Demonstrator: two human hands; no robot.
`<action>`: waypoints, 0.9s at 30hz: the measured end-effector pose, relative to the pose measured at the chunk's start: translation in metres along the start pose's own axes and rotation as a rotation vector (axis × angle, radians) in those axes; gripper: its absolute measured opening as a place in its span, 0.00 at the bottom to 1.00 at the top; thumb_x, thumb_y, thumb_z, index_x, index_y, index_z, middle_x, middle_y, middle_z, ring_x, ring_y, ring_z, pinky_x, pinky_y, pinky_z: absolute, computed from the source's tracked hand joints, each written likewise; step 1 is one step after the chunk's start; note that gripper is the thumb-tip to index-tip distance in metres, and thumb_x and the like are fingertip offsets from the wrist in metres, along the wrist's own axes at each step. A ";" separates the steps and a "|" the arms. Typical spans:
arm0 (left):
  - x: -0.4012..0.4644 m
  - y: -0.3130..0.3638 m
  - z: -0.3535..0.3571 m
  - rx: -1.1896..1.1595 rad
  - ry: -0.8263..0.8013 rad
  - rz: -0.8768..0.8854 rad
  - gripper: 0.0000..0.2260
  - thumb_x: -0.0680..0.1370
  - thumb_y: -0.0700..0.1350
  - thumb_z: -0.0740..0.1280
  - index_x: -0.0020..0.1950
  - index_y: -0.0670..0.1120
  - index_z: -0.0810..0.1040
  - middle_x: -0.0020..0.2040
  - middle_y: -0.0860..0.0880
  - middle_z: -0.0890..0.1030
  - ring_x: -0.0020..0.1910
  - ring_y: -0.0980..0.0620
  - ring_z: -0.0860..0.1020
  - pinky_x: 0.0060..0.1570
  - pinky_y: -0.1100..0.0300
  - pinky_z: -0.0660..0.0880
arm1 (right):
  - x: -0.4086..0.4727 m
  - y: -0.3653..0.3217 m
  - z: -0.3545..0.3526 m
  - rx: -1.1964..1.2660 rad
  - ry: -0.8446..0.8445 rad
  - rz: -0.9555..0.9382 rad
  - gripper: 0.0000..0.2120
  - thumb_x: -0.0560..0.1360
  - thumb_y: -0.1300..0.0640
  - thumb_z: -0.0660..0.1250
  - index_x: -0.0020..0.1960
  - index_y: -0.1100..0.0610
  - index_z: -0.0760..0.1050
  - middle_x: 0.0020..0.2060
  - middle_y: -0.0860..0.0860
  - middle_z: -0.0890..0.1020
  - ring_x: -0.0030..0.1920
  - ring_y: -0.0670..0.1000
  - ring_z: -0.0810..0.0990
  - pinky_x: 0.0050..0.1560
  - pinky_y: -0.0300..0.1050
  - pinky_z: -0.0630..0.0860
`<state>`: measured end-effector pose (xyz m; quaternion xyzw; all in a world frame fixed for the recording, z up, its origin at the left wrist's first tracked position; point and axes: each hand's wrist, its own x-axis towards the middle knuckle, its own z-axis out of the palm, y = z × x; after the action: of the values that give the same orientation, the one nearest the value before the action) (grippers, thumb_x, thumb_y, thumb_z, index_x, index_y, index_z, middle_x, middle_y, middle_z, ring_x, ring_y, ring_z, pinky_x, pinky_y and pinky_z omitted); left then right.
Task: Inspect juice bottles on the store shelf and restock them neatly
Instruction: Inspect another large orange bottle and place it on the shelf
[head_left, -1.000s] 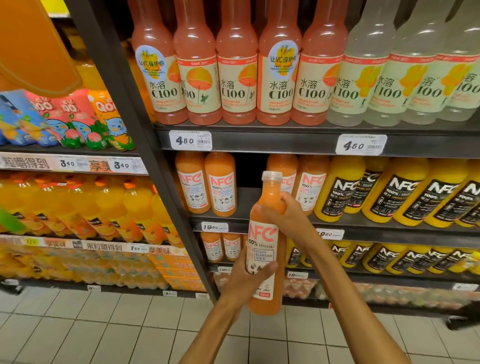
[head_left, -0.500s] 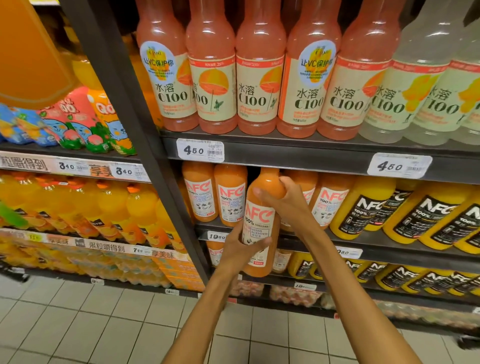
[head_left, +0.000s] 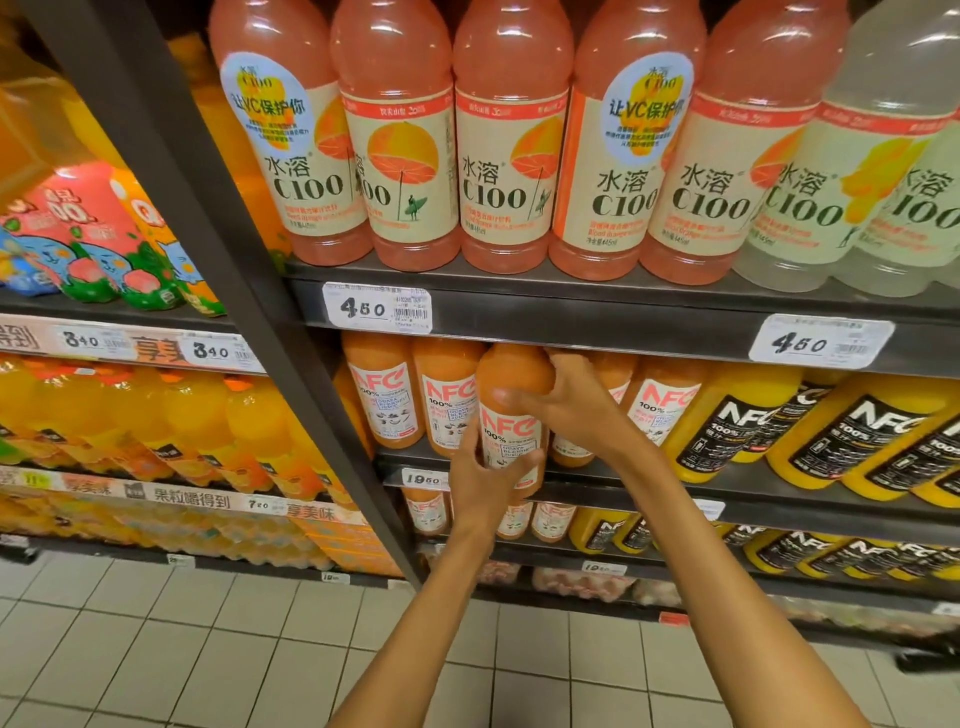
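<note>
Dark metal store shelf (head_left: 613, 470) carries NFC rows behind the fingers. Orange plastic juice bottle (head_left: 511, 415), rigid, smooth, probably heavy when full: right hand (head_left: 566, 402) grips its shoulder, left hand (head_left: 485, 480) wraps its base at shelf edge.

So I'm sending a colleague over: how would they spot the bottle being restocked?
Find the shelf with the 19.50 tag. Among its orange white-label NFC bottles, it is the NFC bottle standing furthest forward, gripped by the left hand and right hand.
</note>
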<state>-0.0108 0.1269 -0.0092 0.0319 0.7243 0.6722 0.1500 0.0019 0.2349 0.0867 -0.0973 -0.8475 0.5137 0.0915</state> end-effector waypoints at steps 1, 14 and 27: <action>0.001 -0.001 0.005 -0.004 0.026 0.003 0.33 0.68 0.43 0.76 0.70 0.46 0.68 0.64 0.47 0.76 0.64 0.49 0.73 0.63 0.50 0.73 | 0.000 0.002 0.001 -0.026 -0.005 -0.006 0.26 0.71 0.54 0.73 0.65 0.51 0.66 0.63 0.50 0.75 0.60 0.51 0.75 0.50 0.33 0.70; 0.003 -0.023 0.020 0.152 0.148 -0.047 0.28 0.69 0.38 0.75 0.67 0.41 0.69 0.63 0.43 0.73 0.63 0.46 0.73 0.61 0.47 0.73 | -0.004 0.016 -0.008 -0.222 0.205 -0.077 0.34 0.68 0.53 0.76 0.70 0.54 0.66 0.66 0.53 0.73 0.65 0.56 0.72 0.56 0.40 0.65; 0.017 -0.025 0.029 0.000 0.281 -0.210 0.25 0.70 0.40 0.75 0.65 0.39 0.73 0.61 0.43 0.78 0.61 0.47 0.75 0.60 0.57 0.73 | -0.001 0.017 -0.005 -0.636 0.462 -0.347 0.22 0.58 0.51 0.82 0.44 0.64 0.80 0.35 0.58 0.84 0.32 0.58 0.83 0.37 0.38 0.70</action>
<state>-0.0161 0.1566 -0.0383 -0.1381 0.7374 0.6508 0.1169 0.0054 0.2468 0.0744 -0.0893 -0.9248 0.1685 0.3293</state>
